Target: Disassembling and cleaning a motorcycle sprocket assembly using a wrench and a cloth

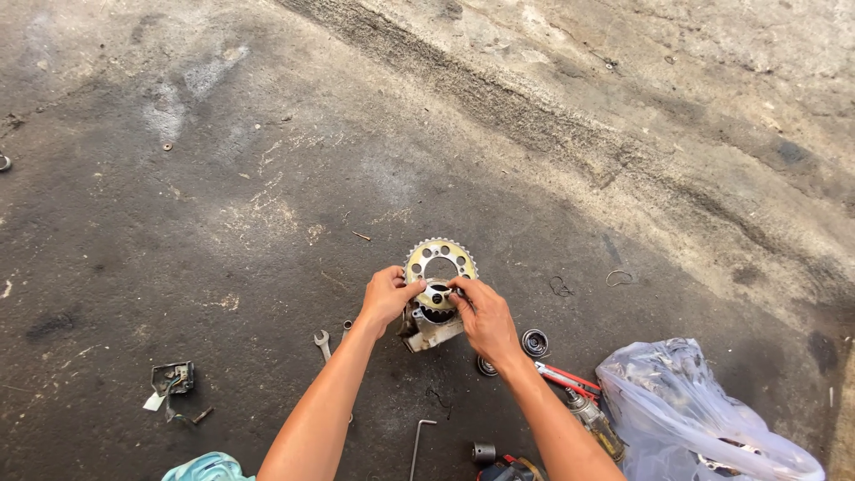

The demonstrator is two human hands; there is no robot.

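A person crouches over a dark, oil-stained concrete floor (223, 223), both bare forearms reaching up from the bottom edge of the view. Just below the centre sits a toothed, gold-coloured sprocket (441, 259) with a ring of round holes, mounted on a pale metal hub (432, 331) that rests on the floor. The left hand (387, 298) is at 9 o'clock of the hub, its fingers curled and closed against the sprocket's lower left rim. The right hand (483, 319) is at 3 o'clock, fingers bent and pinched in on a small metal part at the hub's middle; exactly what it grips is too small to tell. At 3 o'clock from the right hand a round bearing (534, 342) lies on the floor, and just below it are red-handled pliers (570, 379). A crumpled clear plastic bag (690, 414) fills the 4 o'clock corner of the view. At 8 o'clock from the hub lies a small open-end wrench (322, 343), and further out at 8 o'clock a small dark bracket (173, 380) with a scrap of paper. An L-shaped hex key (418, 445) lies between the forearms at 6 o'clock, with a short dark socket (483, 452) just beside it. Two thin wire rings (620, 278) lie at 2 o'clock, well apart from the hands.
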